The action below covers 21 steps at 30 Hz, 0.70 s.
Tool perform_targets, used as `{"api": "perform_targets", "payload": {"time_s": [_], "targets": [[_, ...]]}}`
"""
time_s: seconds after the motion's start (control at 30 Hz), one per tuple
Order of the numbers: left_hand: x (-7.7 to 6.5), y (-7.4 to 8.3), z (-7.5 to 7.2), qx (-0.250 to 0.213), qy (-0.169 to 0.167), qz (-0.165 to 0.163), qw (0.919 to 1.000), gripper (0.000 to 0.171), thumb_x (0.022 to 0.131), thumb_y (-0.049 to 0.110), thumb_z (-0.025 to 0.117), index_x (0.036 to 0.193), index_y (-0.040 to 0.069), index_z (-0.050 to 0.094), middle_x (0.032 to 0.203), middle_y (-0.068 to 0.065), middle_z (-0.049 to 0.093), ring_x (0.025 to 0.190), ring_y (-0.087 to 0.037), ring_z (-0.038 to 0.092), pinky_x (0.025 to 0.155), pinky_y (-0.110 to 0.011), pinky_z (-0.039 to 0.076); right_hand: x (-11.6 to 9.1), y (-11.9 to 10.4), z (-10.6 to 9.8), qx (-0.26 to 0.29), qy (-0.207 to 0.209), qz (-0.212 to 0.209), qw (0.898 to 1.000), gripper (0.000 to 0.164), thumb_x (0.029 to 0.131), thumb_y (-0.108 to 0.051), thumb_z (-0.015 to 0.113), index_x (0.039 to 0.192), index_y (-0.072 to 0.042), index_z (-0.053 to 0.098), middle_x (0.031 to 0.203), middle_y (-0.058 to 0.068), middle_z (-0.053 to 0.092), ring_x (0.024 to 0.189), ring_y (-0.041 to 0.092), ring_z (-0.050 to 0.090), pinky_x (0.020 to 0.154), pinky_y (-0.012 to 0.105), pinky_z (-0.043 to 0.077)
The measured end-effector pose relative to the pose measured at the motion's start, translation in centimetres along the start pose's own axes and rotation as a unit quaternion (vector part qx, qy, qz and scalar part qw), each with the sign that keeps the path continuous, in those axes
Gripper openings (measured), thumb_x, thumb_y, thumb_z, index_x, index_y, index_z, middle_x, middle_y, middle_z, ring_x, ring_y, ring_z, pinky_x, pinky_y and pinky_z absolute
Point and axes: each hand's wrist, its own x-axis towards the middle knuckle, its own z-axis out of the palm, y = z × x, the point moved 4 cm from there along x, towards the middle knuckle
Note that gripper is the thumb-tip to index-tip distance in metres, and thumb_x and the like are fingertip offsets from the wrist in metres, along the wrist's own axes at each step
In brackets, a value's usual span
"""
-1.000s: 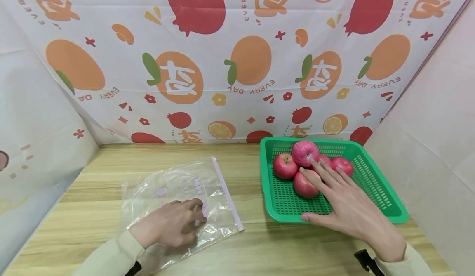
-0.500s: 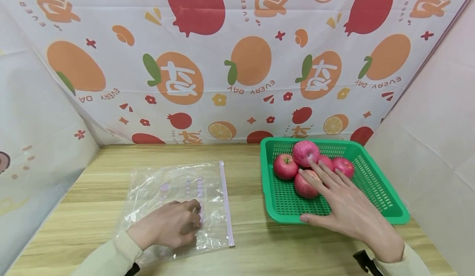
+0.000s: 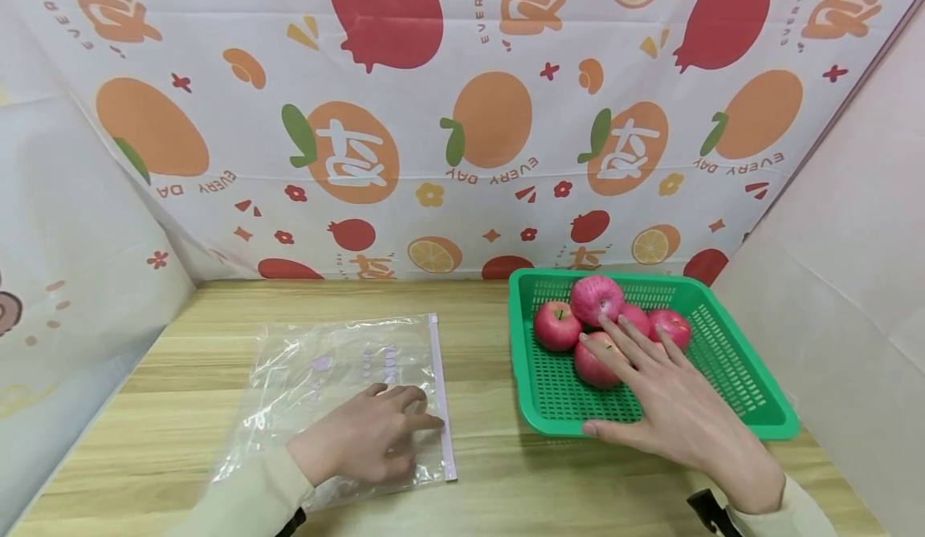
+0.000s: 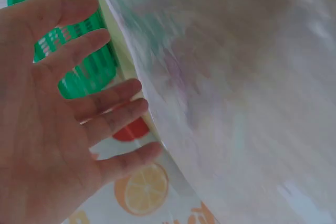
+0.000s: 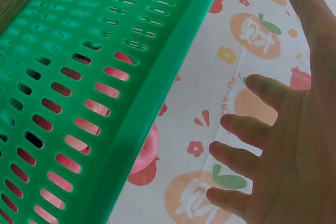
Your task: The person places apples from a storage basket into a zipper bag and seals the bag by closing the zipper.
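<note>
A clear plastic zip bag (image 3: pixel 289 384) with purple print lies flat on the table, its purple zip strip (image 3: pixel 438 360) facing right. My left hand (image 3: pixel 368 437) is over the bag, index fingertip right at the strip. In the left wrist view the fingers of that hand (image 4: pixel 47 108) are loosely spread, and the bag (image 4: pixel 252 108) fills the right side. On the right stands a green plastic basket (image 3: pixel 519 360) with several red apples (image 3: pixel 557 326). My right hand (image 3: pixel 672 408) hovers over its front edge, fingers spread, fingertips overlapping the front apple (image 3: pixel 596 364). The right wrist view shows the basket rim (image 5: pixel 149 98) beside that hand.
The wooden table (image 3: pixel 484 481) ends at a fruit-printed cloth (image 3: pixel 426 136) behind. White cloth walls (image 3: pixel 838 280) close in the left and right sides; the basket sits close to the right one.
The bag has turned slightly so its zip strip stands nearly upright in view. My left hand has then slid right across it to the strip. My right hand has stayed over the basket.
</note>
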Motion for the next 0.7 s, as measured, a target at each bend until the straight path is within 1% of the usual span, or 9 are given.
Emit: {"api": "perform_targets", "payload": {"time_s": [0.17, 0.27, 0.37, 0.47, 0.6, 0.7], "targets": [[0.7, 0.9, 0.7, 0.008, -0.023, 0.000, 0.9997, 0.055, 0.081, 0.037, 0.071, 0.136, 0.035, 0.063, 0.126, -0.011, 0.062, 0.120, -0.026, 0.060, 0.085, -0.049, 0.055, 0.0, -0.1, 0.1, -0.002, 0.000, 0.002, 1.000, 0.094, 0.082, -0.078, 0.064, 0.158, -0.031, 0.037, 0.167, 0.002, 0.029, 0.152, 0.035, 0.030, 0.122, 0.062, 0.022], [0.9, 1.3, 1.0, 0.013, -0.024, -0.001, 0.9996, 0.055, 0.082, 0.040, 0.070, 0.136, 0.036, 0.063, 0.127, -0.013, 0.062, 0.118, -0.026, 0.059, 0.080, -0.044, 0.055, 0.0, -0.2, 0.3, -0.006, 0.001, 0.000, 1.000, 0.094, 0.081, -0.078, 0.063, 0.158, -0.030, 0.038, 0.167, 0.003, 0.029, 0.152, 0.036, 0.031, 0.121, 0.064, 0.023], [1.0, 1.4, 1.2, 0.027, -0.016, 0.001, 0.9995, 0.051, 0.084, 0.042, 0.069, 0.134, 0.036, 0.064, 0.125, -0.013, 0.061, 0.114, -0.025, 0.059, 0.074, -0.040, 0.054, 0.0, -0.2, 0.5, -0.013, 0.001, -0.002, 1.000, 0.094, 0.081, -0.080, 0.063, 0.157, -0.030, 0.040, 0.167, 0.005, 0.031, 0.152, 0.035, 0.031, 0.117, 0.068, 0.026], [1.1, 1.5, 1.2, 0.035, -0.010, 0.005, 0.9993, 0.046, 0.087, 0.042, 0.067, 0.133, 0.036, 0.065, 0.122, -0.012, 0.061, 0.111, -0.024, 0.059, 0.072, -0.038, 0.053, 0.0, -0.3, 0.7, -0.022, 0.003, -0.005, 1.000, 0.094, 0.080, -0.081, 0.062, 0.156, -0.029, 0.042, 0.165, 0.006, 0.034, 0.151, 0.035, 0.032, 0.113, 0.071, 0.030], [1.2, 1.5, 1.0, 0.039, 0.004, 0.010, 0.9992, 0.038, 0.091, 0.041, 0.064, 0.128, 0.034, 0.068, 0.113, -0.006, 0.061, 0.101, -0.019, 0.059, 0.071, -0.036, 0.053, 0.0, -0.4, 0.7, -0.030, 0.009, -0.010, 0.999, 0.094, 0.080, -0.082, 0.062, 0.155, -0.029, 0.044, 0.164, 0.007, 0.036, 0.150, 0.035, 0.034, 0.111, 0.072, 0.032], [1.2, 1.4, 0.8, 0.037, 0.019, 0.012, 0.9991, 0.029, 0.093, 0.040, 0.064, 0.120, 0.033, 0.070, 0.104, 0.000, 0.060, 0.092, -0.015, 0.060, 0.071, -0.035, 0.052, 0.0, -0.4, 0.7, -0.032, 0.009, -0.009, 0.999, 0.093, 0.080, -0.082, 0.061, 0.155, -0.030, 0.044, 0.164, 0.006, 0.036, 0.150, 0.036, 0.035, 0.110, 0.072, 0.032]]}}
